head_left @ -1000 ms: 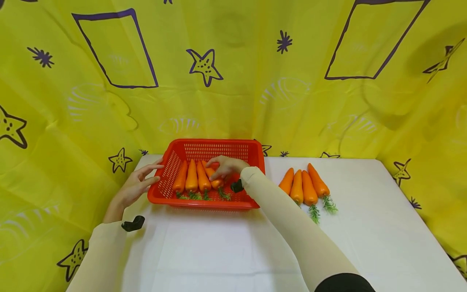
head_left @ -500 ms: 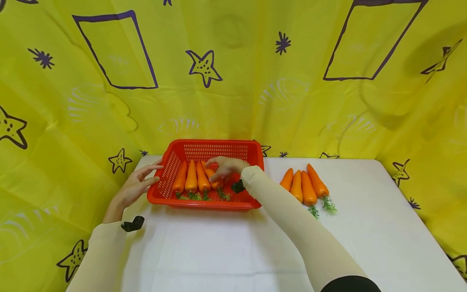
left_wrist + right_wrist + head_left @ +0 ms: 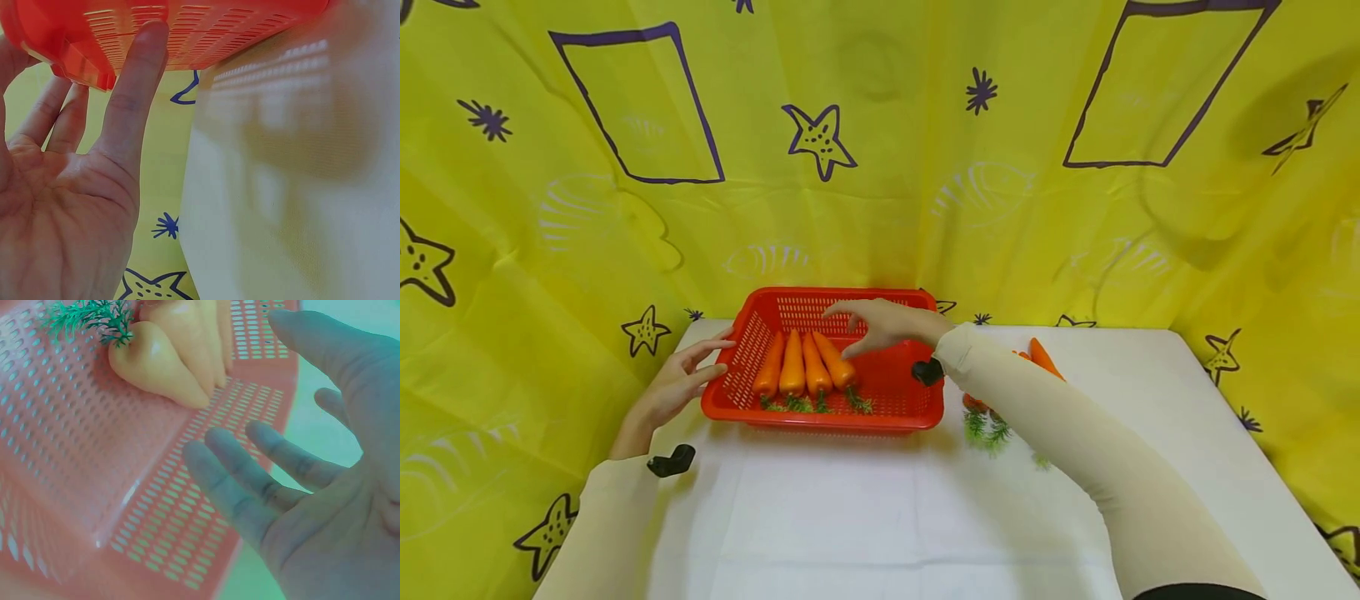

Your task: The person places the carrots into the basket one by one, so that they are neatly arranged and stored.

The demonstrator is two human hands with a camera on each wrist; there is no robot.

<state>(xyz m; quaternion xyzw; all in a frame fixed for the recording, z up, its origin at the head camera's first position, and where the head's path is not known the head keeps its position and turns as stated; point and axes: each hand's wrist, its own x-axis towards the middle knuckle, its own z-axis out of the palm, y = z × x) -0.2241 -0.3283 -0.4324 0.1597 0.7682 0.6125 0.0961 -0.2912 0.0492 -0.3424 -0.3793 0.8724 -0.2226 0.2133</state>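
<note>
Right fingers (image 3: 220,487) (parted) hover near four carrots (image 3: 792,367) in a basket (image 3: 902,422).

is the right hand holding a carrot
No, the right wrist view shows the right hand empty, with the nearest carrot lying apart from it in the red basket.

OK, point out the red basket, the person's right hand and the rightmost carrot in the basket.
Red basket (image 3: 835,420): head view, on its front rim.
Right hand (image 3: 885,322): head view, on the middle of the hand.
Rightmost carrot (image 3: 835,363): head view, on its orange body.
</note>
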